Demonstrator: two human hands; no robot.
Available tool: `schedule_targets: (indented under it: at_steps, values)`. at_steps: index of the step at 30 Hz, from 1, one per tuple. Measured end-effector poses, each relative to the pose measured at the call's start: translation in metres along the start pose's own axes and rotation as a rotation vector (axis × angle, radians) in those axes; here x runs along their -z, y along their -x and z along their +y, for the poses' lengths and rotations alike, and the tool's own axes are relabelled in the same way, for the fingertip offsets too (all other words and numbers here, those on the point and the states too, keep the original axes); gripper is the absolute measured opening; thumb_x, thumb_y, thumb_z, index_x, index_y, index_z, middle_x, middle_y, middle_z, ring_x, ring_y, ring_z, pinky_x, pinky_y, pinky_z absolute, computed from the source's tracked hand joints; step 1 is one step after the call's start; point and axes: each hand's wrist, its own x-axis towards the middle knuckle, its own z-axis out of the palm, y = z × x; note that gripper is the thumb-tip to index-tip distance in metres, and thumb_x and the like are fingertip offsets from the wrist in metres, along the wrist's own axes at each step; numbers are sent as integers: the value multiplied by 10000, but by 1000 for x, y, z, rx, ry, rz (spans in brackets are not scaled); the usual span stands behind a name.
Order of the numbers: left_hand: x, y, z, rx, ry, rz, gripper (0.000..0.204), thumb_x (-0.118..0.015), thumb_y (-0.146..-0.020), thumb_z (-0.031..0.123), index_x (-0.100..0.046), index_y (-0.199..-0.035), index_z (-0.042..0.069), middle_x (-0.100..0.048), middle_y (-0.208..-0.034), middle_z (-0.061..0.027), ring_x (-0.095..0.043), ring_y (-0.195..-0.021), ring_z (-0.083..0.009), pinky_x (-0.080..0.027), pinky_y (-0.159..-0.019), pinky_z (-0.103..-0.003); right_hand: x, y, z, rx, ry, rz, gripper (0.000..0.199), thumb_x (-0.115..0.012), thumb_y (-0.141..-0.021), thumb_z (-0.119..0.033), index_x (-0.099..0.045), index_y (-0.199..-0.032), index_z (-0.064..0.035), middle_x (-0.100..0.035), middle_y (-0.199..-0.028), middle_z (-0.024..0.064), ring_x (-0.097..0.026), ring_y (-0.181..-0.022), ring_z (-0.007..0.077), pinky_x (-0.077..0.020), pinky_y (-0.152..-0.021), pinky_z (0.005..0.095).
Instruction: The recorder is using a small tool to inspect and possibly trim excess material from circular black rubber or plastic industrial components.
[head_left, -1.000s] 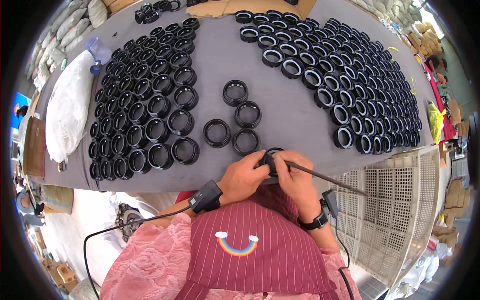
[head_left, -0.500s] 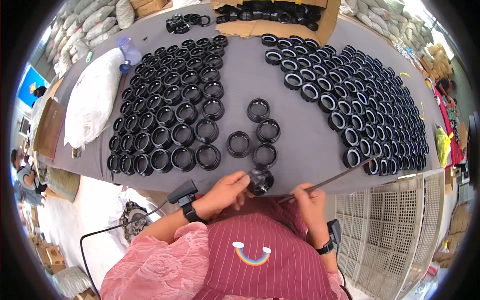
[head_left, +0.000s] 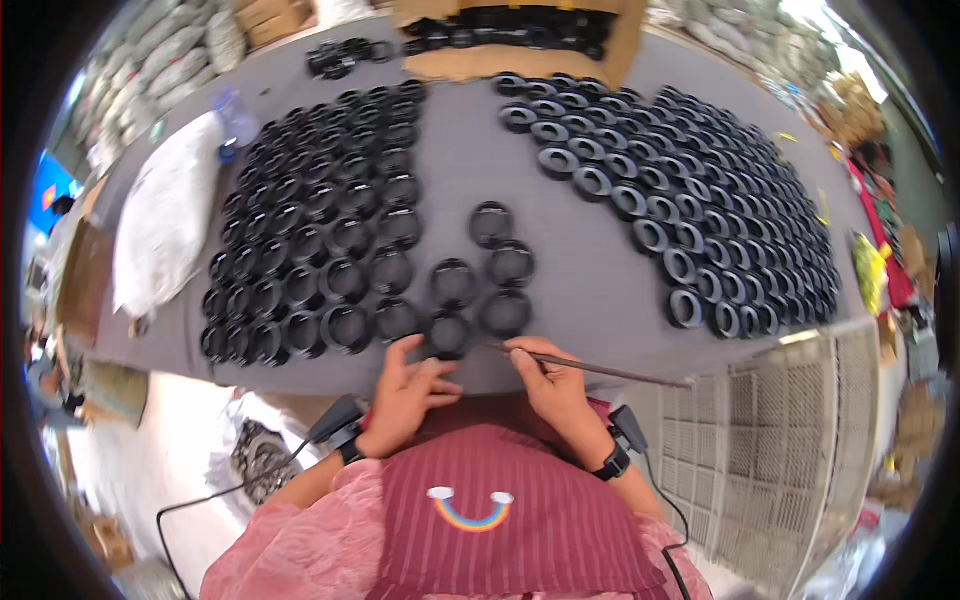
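My right hand [head_left: 552, 385] pinches a thin metal rod [head_left: 610, 371], which points right along the grey table's [head_left: 590, 300] near edge. My left hand [head_left: 410, 392] lies open at that edge, holding nothing, with its fingertips just short of a black ring [head_left: 447, 333] lying flat on the table. That ring is the nearest of a small loose group of black rings [head_left: 505, 312] in the middle of the table. A dense block of black rings [head_left: 320, 250] fills the left side. A wider block of rings [head_left: 690, 200] curves across the right.
A white sack [head_left: 165, 225] and a plastic bottle [head_left: 235, 115] lie at the table's left end. At the far edge a cardboard box [head_left: 520, 55] holds more rings. A white slatted crate [head_left: 790, 440] stands to my right. Cables run from both wrist devices.
A second ago both hands held a black ring close to my chest. That ring now lies on the table in the middle group, my left hand has let go, and the view has tilted forward.
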Motion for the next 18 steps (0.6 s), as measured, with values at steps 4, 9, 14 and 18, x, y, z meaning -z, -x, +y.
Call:
schedule_targets:
  at_steps: [4,9,14,18]
  values:
    - [-1,-2,-8,-27,44,39,419,-519,-1006,131,-305,-1364,95,-641,-1101,-223,-691,-831,-269,-610,-730,-381,80,13,-8,140,337,515,154,-596,-983,-103,-666,-1013,31,-683,-953,64,-615,-885,132,-504,-796,284]
    - [0,0,-8,-143,-146,-275,96,-563,-981,67,-491,-1033,32,-657,-904,-121,-648,-734,-124,-558,-619,-269,185,2,-10,183,691,844,152,-598,-975,-138,-666,-1039,-19,-692,-920,112,-661,-838,214,-518,-731,332]
    - [-20,-10,-9,-206,-339,-506,117,-653,-945,108,-600,-1001,20,-664,-871,-50,-626,-718,-90,-511,-627,-242,180,-13,-4,-57,954,595,174,-619,-959,-236,-680,-1005,-80,-687,-833,152,-656,-742,312,-510,-699,392]
    - [-37,-22,-8,-510,-721,-468,171,-669,-917,127,-606,-1035,21,-673,-926,-96,-672,-772,-191,-538,-666,-299,133,-13,-7,-62,783,407,181,-627,-943,-220,-685,-949,-48,-637,-717,148,-632,-640,254,-488,-621,358]
